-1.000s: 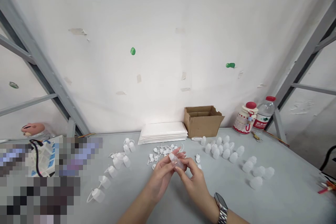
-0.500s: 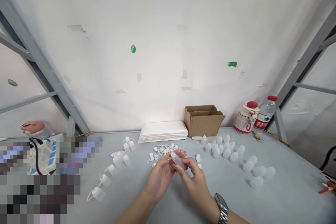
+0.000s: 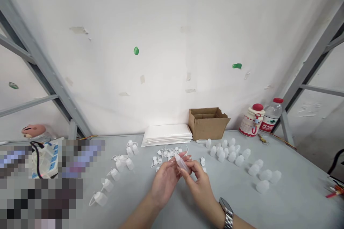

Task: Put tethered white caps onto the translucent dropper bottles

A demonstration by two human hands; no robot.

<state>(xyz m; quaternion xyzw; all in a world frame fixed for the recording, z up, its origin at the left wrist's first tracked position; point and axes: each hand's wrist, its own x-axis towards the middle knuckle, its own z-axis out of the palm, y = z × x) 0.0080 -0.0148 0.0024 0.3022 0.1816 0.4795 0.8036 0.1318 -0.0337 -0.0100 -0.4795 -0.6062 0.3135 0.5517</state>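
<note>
A small translucent squeeze bottle [image 3: 182, 163] with a narrow tip is held tilted between both hands above the grey table. My right hand [image 3: 199, 179] grips its body between thumb and fingers. My left hand [image 3: 165, 180] is curled round the tip end, thumb and fingertips against it; its palm is partly turned up. Just beyond the hands lies a pile of white strapped caps [image 3: 168, 153], and a loose white cap [image 3: 202, 161] sits to the right. Capped bottles [image 3: 114, 174] with looped straps stand in a row at left. Several translucent bottles [image 3: 232, 156] without straps stand at right.
White flat packs [image 3: 168, 134] are stacked against the wall beside an open cardboard box [image 3: 209, 125]. A decorated jar [image 3: 251, 121] and a red-capped water bottle [image 3: 271, 116] stand at back right. A power strip [image 3: 49, 159] lies at left. Metal posts flank the table.
The bottle's tip shows slightly more slender and pointed between my left fingers. Both hands have stayed almost in place, and the things on the table have not moved.
</note>
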